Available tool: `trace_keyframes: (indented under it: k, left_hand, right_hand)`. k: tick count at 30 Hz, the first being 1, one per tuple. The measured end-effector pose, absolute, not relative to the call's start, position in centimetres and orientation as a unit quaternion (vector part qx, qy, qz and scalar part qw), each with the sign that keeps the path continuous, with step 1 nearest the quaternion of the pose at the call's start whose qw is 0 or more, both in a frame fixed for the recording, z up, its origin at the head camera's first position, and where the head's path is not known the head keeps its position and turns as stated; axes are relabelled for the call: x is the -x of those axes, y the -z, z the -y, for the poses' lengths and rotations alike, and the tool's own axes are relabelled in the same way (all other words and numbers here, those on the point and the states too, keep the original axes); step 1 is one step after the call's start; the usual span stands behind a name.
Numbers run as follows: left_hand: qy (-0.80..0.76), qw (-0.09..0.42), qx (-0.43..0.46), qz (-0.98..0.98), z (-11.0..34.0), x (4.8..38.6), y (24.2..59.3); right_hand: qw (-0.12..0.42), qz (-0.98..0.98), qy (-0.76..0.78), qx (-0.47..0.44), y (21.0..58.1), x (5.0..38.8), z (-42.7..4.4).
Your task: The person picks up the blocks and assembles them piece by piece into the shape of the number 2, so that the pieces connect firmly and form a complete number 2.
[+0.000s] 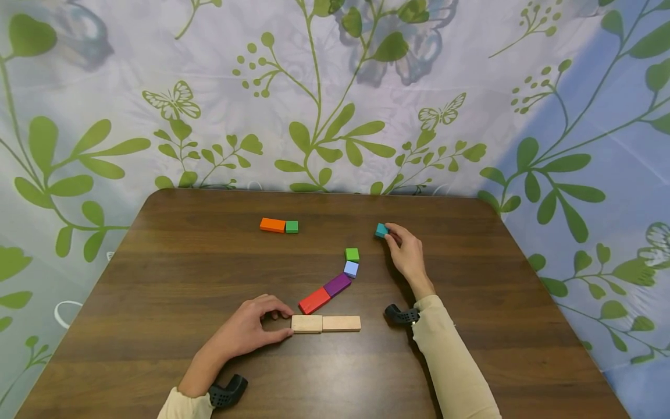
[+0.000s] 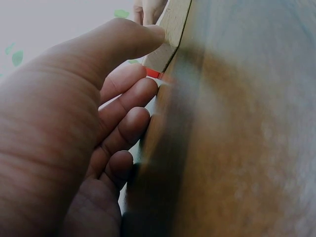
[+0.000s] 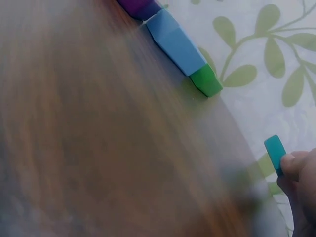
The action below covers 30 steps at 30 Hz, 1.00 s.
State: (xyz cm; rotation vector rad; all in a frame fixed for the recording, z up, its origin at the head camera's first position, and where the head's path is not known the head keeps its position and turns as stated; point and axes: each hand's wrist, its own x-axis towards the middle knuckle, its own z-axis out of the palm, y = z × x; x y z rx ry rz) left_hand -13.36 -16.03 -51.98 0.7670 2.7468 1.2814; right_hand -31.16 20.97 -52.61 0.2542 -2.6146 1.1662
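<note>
Between thumb and fingers, my right hand [image 1: 409, 256] pinches a small teal block [image 1: 381, 230] toward the back right. The right wrist view shows the same teal block [image 3: 275, 154] at its right edge. My left hand [image 1: 250, 326] holds the left end of a plain wooden block [image 1: 307, 323], thumb on the near side and index finger on the far side. A second plain wooden block [image 1: 342, 323] touches its right end. Behind these, a slanting row runs from a red block [image 1: 314, 300] through a purple block [image 1: 337, 285] and a light blue block [image 1: 351, 269] to a green block [image 1: 352, 255].
An orange block [image 1: 273, 225] and a darker green block [image 1: 292, 227] sit end to end at the back left. All lie on a brown wooden table [image 1: 471, 279]. A patterned cloth [image 1: 324, 87] hangs behind its back edge.
</note>
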Motion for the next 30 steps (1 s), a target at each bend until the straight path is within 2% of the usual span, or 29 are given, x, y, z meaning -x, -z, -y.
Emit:
trace_keyframes:
  k: [17,30]
  left_hand:
    - [-0.41,0.013,-0.242,-0.879,16.1,13.4,52.0]
    - [-0.412,0.016,-0.242,-0.878,16.2,13.5,52.1]
  right_hand:
    - [0.105,0.893,-0.4,-0.179,52.4,31.9,-20.1]
    - [0.063,0.893,-0.378,-0.237,52.0,32.3,-19.0]
